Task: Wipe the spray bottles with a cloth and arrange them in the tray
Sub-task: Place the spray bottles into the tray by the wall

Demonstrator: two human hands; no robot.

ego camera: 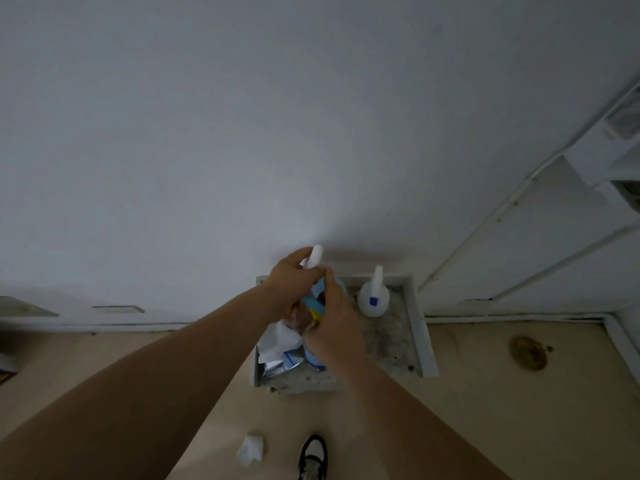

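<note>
I hold a spray bottle [317, 255] with a white trigger head and a blue and yellow label above the left part of a grey speckled tray [420, 327]. My left hand [294, 284] grips the bottle at its neck, just under the trigger head. My right hand [334, 325] curls round the bottle's body from the right. A white cloth [280, 337] hangs below my hands against the bottle; which hand holds it I cannot tell. A second white spray bottle [373, 299] with a small blue square stands upright in the tray's far right part.
The tray sits low against a white wall, on a beige floor. Blue and silvery packets [289, 363] lie in the tray's near left corner. A crumpled white tissue [250, 449] and my shoe [312, 457] are on the floor. A round brass drain [528, 352] lies to the right.
</note>
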